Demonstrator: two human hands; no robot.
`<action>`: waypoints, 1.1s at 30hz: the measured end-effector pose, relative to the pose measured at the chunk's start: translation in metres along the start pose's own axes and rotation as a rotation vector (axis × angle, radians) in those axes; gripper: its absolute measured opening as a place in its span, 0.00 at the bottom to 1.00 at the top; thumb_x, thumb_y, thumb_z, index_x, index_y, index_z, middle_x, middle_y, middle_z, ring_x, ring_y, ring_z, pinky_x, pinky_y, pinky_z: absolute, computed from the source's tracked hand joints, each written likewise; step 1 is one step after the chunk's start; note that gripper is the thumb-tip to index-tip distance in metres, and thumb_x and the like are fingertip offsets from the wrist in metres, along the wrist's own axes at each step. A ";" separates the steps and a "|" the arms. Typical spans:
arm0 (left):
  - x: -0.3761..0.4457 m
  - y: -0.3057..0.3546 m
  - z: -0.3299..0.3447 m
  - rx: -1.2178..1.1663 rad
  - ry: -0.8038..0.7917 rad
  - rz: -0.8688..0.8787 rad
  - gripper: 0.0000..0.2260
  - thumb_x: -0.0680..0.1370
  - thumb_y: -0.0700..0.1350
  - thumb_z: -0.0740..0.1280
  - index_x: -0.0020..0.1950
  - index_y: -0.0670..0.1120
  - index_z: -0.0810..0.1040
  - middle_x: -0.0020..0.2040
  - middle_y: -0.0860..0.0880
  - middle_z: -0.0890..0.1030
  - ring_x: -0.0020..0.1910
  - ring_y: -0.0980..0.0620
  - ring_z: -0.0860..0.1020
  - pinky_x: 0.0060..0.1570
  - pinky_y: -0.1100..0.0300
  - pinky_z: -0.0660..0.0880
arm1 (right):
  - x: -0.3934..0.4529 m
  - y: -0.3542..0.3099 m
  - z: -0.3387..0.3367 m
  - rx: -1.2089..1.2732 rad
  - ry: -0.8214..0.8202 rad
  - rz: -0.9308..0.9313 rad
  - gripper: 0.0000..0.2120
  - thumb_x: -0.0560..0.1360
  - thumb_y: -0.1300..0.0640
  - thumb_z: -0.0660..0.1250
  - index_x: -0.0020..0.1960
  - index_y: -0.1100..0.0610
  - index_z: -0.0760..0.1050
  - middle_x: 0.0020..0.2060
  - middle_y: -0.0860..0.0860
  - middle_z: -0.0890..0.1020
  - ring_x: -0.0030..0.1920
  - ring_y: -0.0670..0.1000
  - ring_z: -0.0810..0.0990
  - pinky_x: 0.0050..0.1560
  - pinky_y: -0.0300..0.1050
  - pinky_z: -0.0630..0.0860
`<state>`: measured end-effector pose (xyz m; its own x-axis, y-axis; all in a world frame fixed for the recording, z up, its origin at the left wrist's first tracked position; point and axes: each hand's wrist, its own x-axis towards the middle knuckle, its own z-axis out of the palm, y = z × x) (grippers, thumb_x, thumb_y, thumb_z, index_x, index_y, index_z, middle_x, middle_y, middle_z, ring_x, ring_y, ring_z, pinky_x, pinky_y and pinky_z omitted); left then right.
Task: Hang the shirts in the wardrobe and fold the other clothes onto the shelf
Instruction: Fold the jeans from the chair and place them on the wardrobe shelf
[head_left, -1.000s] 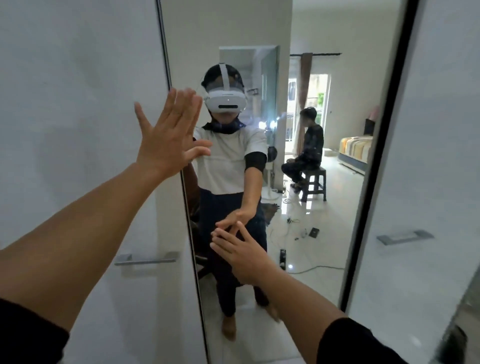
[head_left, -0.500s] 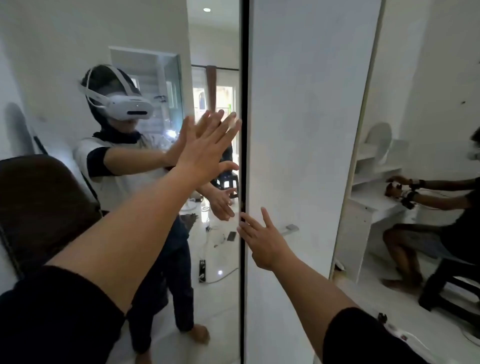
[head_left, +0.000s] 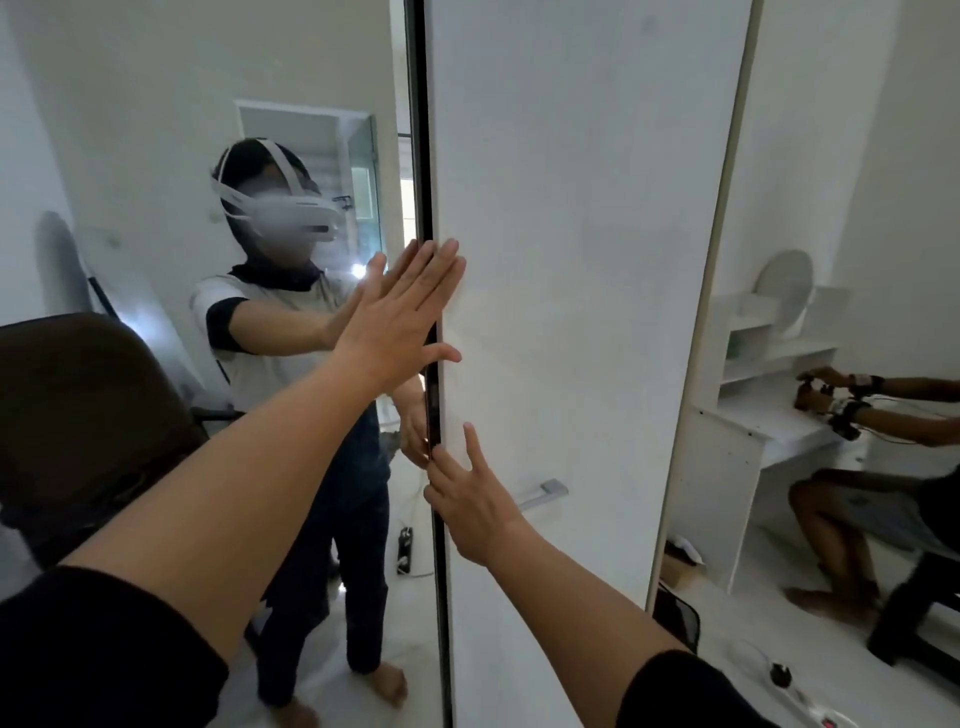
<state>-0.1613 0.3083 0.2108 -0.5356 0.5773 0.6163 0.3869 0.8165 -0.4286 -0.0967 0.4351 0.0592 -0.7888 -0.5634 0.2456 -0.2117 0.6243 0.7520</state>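
I stand close in front of the wardrobe. Its mirrored sliding door (head_left: 182, 130) fills the left, its white door (head_left: 571, 260) the middle. My left hand (head_left: 400, 322) lies flat with straight fingers across the dark seam between the two doors. Lower down, my right hand (head_left: 472, 504) touches the same seam with spread fingers, near the white door's metal handle (head_left: 545, 491). Both hands hold nothing. No shirts or other clothes are in sight, and the wardrobe's inside is hidden.
The mirror reflects me, a dark chair (head_left: 78, 415) behind me and cables on the floor. To the right of the white door, a person (head_left: 883, 467) sits at a white desk (head_left: 769, 415) with shelves. A power strip (head_left: 810, 712) lies on the floor at lower right.
The mirrored door has slid left relative to the white door, and my view turned right. My left hand moved from the mirror to the seam; my right hand stays low on the seam.
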 end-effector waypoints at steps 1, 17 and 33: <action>-0.001 0.001 -0.002 -0.009 0.011 0.016 0.42 0.75 0.65 0.56 0.74 0.48 0.33 0.73 0.52 0.30 0.73 0.53 0.31 0.72 0.43 0.36 | -0.003 -0.001 -0.003 -0.005 -0.003 0.005 0.21 0.78 0.49 0.56 0.69 0.56 0.66 0.73 0.57 0.61 0.75 0.60 0.52 0.71 0.71 0.45; -0.001 0.120 -0.068 -0.190 0.347 0.429 0.34 0.73 0.66 0.51 0.76 0.53 0.52 0.77 0.48 0.48 0.75 0.47 0.42 0.71 0.39 0.49 | -0.153 0.004 -0.055 0.003 -0.195 0.206 0.16 0.79 0.49 0.56 0.54 0.55 0.80 0.59 0.54 0.72 0.64 0.55 0.66 0.68 0.62 0.59; 0.088 0.349 -0.149 -0.206 0.319 0.583 0.24 0.77 0.54 0.63 0.73 0.52 0.64 0.79 0.49 0.46 0.77 0.45 0.40 0.72 0.40 0.40 | -0.376 0.107 0.009 -0.148 -0.592 0.431 0.28 0.81 0.47 0.47 0.77 0.57 0.47 0.78 0.52 0.49 0.77 0.56 0.37 0.62 0.73 0.28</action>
<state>0.0383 0.6430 0.2135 0.0371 0.8647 0.5009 0.6958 0.3374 -0.6341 0.1724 0.7191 0.0420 -0.9719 0.1267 0.1986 0.2339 0.6208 0.7483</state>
